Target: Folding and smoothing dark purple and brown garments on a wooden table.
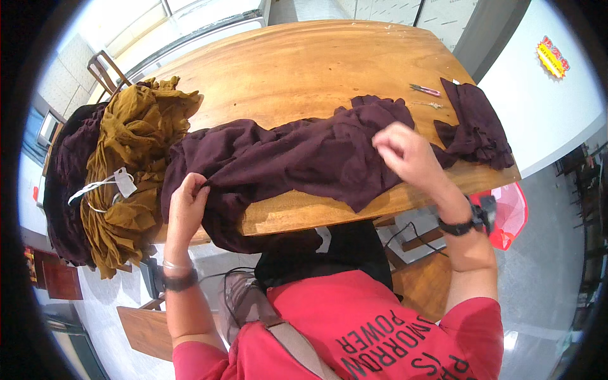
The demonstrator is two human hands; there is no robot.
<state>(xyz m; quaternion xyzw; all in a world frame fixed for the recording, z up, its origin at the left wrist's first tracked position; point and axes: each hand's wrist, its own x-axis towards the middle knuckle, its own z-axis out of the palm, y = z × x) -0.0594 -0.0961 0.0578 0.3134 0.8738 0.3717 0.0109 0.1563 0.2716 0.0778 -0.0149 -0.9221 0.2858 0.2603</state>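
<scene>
A dark purple garment (pixel 304 152) lies rumpled along the near side of the wooden table (pixel 285 66), and part of it hangs over the front edge. My left hand (pixel 187 199) pinches a fold of this cloth between thumb and fingertips, near its left end. Over the right part of the garment is my right hand (pixel 408 154), its fingers curled and thumb drawn in. Whether a thread or a bit of cloth is between those fingertips cannot be seen.
Mustard-coloured cloth (pixel 137 128), tied with a white strip (pixel 95 186), is heaped at the left beside darker cloth (pixel 71 185). Pink-handled thread snips (pixel 425 90) and thread scraps (pixel 430 105) lie near another purple piece (pixel 475 123). Below the right edge stands a red-pink basket (pixel 510 213).
</scene>
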